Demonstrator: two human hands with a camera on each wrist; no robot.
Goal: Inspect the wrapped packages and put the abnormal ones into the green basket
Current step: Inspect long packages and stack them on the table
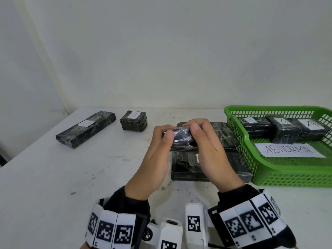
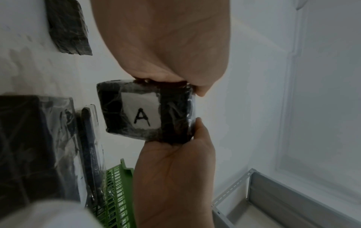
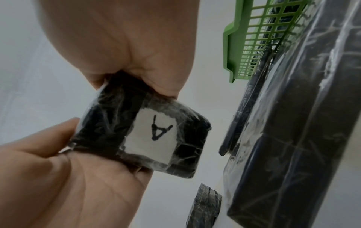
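Observation:
A small black film-wrapped package [image 1: 181,139] is held above the table between both hands. My left hand [image 1: 166,132] pinches its left end and my right hand [image 1: 196,127] pinches its right end. The underside carries a white label marked "A", seen in the wrist views on the package [image 2: 144,112] [image 3: 144,135]. The green basket [image 1: 296,177] stands to the right with a paper reading "ABNORMAL" [image 1: 291,150]. It holds three wrapped packages [image 1: 285,128], each labelled "A".
Two flat black packages [image 1: 188,169] [image 1: 226,135] lie below the hands, against the basket. A long package [image 1: 86,129] and a small one labelled "A" [image 1: 133,120] lie at the table's far left. A white wall stands behind.

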